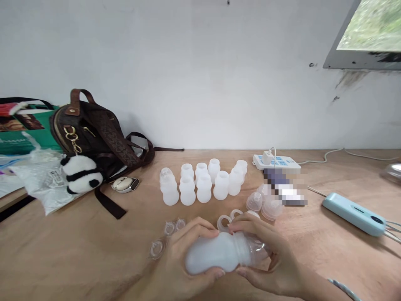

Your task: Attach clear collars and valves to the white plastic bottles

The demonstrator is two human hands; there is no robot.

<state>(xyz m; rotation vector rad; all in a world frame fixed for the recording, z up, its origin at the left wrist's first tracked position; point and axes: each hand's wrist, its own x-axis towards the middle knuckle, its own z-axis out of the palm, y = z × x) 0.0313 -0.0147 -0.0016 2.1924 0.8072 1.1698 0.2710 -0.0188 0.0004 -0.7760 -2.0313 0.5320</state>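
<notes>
A frosted white baby bottle (213, 253) with a clear cap lies sideways between my two hands, low over the table. My left hand (184, 255) wraps around its rounded body at the base end. Fingers of my right hand (272, 255) close around the collar and clear cap end. Beyond the hands, several white bottle bodies (204, 188) stand upright in a cluster, the left one with a clear top. Several clear silicone nipples (157, 248) lie left of my left hand. White collar rings (224, 223) and clear domed caps (272, 208) sit just past my right hand.
A brown backpack (90, 129) with a panda plush (82, 174) stands at the left, beside a plastic bag (46, 179). A computer mouse (125, 184) lies near it. At the right are a white power strip (285, 161) and a light blue device (354, 213) with cords.
</notes>
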